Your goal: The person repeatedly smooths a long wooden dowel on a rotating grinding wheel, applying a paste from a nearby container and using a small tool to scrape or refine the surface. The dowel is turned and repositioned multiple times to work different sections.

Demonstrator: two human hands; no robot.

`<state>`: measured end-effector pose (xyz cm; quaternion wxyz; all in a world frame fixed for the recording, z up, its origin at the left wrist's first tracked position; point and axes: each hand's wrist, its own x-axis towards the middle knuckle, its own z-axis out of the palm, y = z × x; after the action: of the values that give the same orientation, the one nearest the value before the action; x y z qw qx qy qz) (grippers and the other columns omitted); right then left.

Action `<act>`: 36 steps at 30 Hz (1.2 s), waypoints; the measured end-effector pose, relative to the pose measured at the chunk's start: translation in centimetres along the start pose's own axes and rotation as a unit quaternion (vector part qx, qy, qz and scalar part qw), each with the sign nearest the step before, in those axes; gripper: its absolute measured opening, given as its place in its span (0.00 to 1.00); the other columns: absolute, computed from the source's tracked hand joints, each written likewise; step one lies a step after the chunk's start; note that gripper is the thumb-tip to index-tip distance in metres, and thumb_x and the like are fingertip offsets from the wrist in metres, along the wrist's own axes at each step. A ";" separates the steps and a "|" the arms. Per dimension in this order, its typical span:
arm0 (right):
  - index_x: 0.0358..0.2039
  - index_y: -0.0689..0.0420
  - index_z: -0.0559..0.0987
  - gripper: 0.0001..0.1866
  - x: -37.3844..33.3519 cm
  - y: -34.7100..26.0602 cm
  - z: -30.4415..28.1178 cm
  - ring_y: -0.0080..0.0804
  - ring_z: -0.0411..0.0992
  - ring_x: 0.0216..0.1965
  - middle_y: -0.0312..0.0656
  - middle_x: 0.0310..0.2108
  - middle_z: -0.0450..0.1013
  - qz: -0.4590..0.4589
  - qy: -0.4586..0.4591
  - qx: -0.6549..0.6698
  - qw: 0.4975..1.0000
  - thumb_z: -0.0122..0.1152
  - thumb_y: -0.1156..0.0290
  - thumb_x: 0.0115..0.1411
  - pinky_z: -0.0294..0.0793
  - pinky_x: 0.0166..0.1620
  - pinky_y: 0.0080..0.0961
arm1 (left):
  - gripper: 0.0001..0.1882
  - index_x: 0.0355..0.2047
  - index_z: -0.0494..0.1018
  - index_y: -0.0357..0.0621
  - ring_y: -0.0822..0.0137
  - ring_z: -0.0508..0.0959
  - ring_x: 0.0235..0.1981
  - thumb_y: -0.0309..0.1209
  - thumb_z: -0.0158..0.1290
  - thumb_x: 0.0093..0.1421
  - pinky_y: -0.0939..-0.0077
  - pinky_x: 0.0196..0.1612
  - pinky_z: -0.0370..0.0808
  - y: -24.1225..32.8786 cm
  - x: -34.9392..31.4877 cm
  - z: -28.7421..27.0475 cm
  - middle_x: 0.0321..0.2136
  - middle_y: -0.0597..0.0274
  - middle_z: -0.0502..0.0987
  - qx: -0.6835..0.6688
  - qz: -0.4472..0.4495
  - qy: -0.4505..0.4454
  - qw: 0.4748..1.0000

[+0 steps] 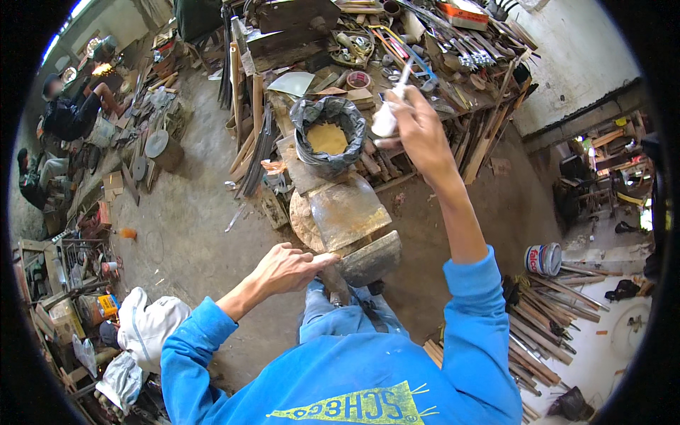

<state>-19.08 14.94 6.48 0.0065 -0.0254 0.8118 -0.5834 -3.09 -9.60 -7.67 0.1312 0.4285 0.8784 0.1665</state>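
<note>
My right hand [418,134] is raised beside the bucket, its fingers wrapped round a small white bottle [385,122] with a thin pale spout pointing up. My left hand [283,269] is low, at the near edge of the worn plate [350,216]. Its fingers are pressed together with the index finger reaching forward; whatever they pinch is too small to name. Under the plate shows a round wooden block [303,221], and a dark, rounded block [372,259] lies on the near side. Beyond stands a bucket [301,117] lined with black plastic, holding yellowish powder [327,139].
A cluttered workbench [453,99] with rods, tools and a tape roll [358,79] fills the far side. Wooden sticks [538,326] and a paint can [543,260] lie at right. A white sack [149,326] sits at left. Two people [74,113] sit at far left.
</note>
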 end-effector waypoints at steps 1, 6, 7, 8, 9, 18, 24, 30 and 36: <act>0.43 0.60 0.71 0.18 -1.4 -0.2 -0.7 0.27 0.79 0.30 0.43 0.29 0.77 0.010 0.009 0.036 0.999 0.54 0.56 0.69 0.79 0.31 0.25 | 0.32 0.65 0.64 0.66 0.62 0.79 0.24 0.36 0.53 0.58 0.63 0.27 0.73 0.0 0.2 0.0 0.20 0.65 0.75 0.003 0.010 0.026 1.000; 0.43 0.59 0.69 0.14 -8.8 0.2 -2.5 0.25 0.78 0.31 0.42 0.31 0.77 0.013 0.028 0.122 0.992 0.54 0.61 0.70 0.80 0.32 0.22 | 0.32 0.65 0.64 0.63 0.64 0.78 0.23 0.39 0.54 0.58 0.66 0.28 0.72 -0.1 0.2 -0.2 0.19 0.67 0.73 0.054 0.029 0.019 0.998; 0.44 0.60 0.69 0.15 -10.6 0.8 -2.7 0.24 0.78 0.32 0.43 0.31 0.77 -0.006 0.032 0.086 0.996 0.54 0.61 0.70 0.80 0.34 0.23 | 0.32 0.64 0.64 0.62 0.65 0.77 0.22 0.39 0.54 0.58 0.67 0.28 0.72 -0.3 -0.6 -0.6 0.19 0.68 0.73 0.047 0.030 0.016 0.998; 0.43 0.59 0.68 0.13 -12.4 1.4 -2.9 0.25 0.78 0.31 0.43 0.31 0.76 0.000 0.028 0.052 0.998 0.55 0.61 0.70 0.79 0.35 0.23 | 0.32 0.64 0.65 0.61 0.65 0.77 0.22 0.39 0.54 0.58 0.67 0.28 0.72 -0.7 -1.5 -1.1 0.19 0.68 0.73 0.043 0.021 -0.027 0.998; 0.45 0.60 0.69 0.17 -14.3 2.2 -2.8 0.23 0.77 0.34 0.42 0.31 0.78 0.008 0.024 0.041 0.999 0.57 0.58 0.69 0.77 0.37 0.22 | 0.32 0.64 0.66 0.61 0.67 0.76 0.22 0.39 0.54 0.58 0.69 0.28 0.71 -1.1 -2.3 -1.4 0.21 0.69 0.73 0.074 0.020 -0.047 0.996; 0.48 0.61 0.74 0.17 -26.7 10.0 3.0 0.26 0.77 0.34 0.43 0.37 0.78 0.226 0.012 0.013 0.974 0.63 0.63 0.65 0.78 0.36 0.27 | 0.41 0.70 0.56 0.69 0.65 0.78 0.33 0.41 0.57 0.56 0.67 0.35 0.74 -0.5 -2.3 3.2 0.34 0.66 0.76 0.013 -0.013 0.021 1.000; 0.50 0.62 0.73 0.16 -27.6 10.4 4.9 0.50 0.79 0.40 0.55 0.40 0.77 0.069 0.004 -0.098 0.993 0.60 0.68 0.64 0.78 0.42 0.38 | 0.34 0.65 0.65 0.59 0.65 0.78 0.32 0.40 0.56 0.56 0.67 0.34 0.74 -3.7 -8.9 2.8 0.29 0.64 0.73 0.040 -0.108 -0.015 0.993; 0.47 0.62 0.69 0.16 -27.8 9.9 6.7 0.49 0.79 0.33 0.54 0.34 0.77 0.039 0.015 -0.097 0.994 0.60 0.70 0.62 0.78 0.36 0.38 | 0.30 0.60 0.69 0.52 0.58 0.79 0.31 0.34 0.58 0.55 0.64 0.35 0.76 -1.6 -6.7 6.3 0.31 0.59 0.75 -0.073 -0.170 0.113 0.976; 0.44 0.63 0.70 0.15 -27.9 9.6 7.1 0.49 0.79 0.32 0.53 0.33 0.77 0.031 0.016 -0.124 0.992 0.61 0.71 0.61 0.78 0.35 0.38 | 0.21 0.51 0.76 0.50 0.60 0.79 0.27 0.30 0.59 0.55 0.65 0.31 0.76 -0.3 -7.2 8.5 0.26 0.60 0.76 -0.146 -0.235 0.168 0.946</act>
<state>8.72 12.63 -5.42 0.0085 0.0083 0.8783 -0.4780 4.17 -13.95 -14.93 0.0784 0.1515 0.9295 0.3269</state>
